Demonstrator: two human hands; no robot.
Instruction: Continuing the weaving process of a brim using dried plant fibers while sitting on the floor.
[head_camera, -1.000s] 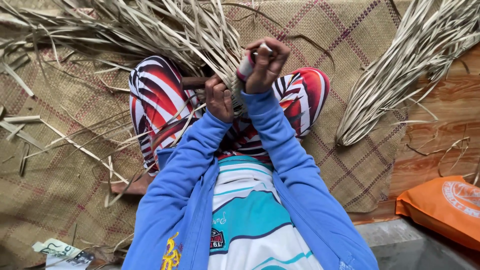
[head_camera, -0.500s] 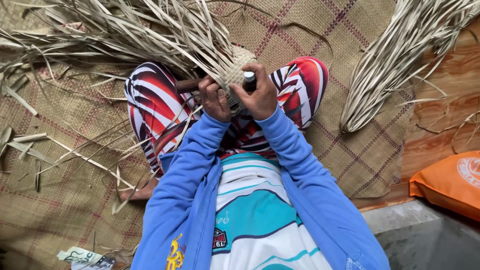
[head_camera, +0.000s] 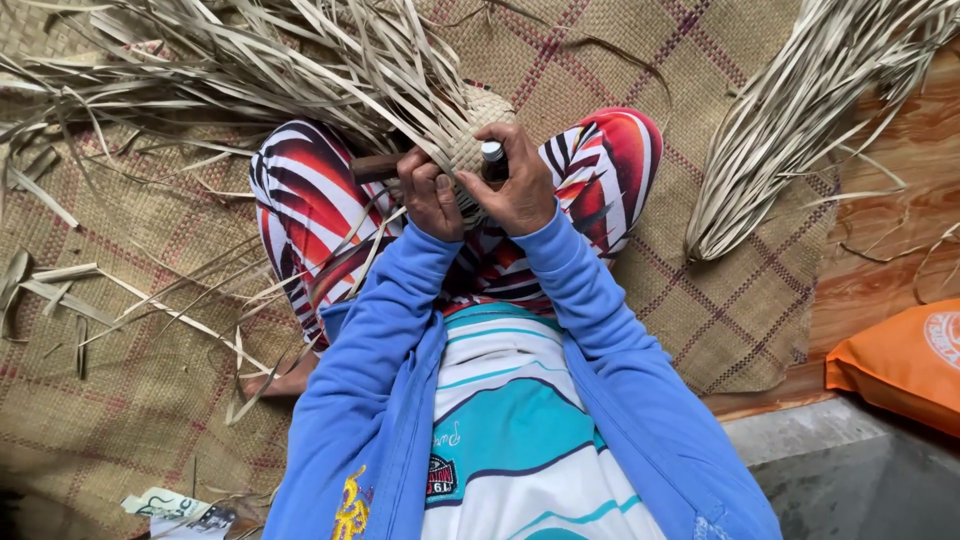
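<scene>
Lowered since earlier, both hands (head_camera: 478, 190) clasp the woven piece (head_camera: 472, 140).

Seated cross-legged, the person reaches both blue-sleeved arms forward, elbows bent, until the wrists nearly meet over the lap. The left hand (head_camera: 430, 195) is curled into a tight grip, knuckles up, fingers folded under. The right hand (head_camera: 515, 185) sits just beside it, touching, fingers wrapped and thumb pressed across toward the left fingers. Both hands are closed around what they hold.
</scene>
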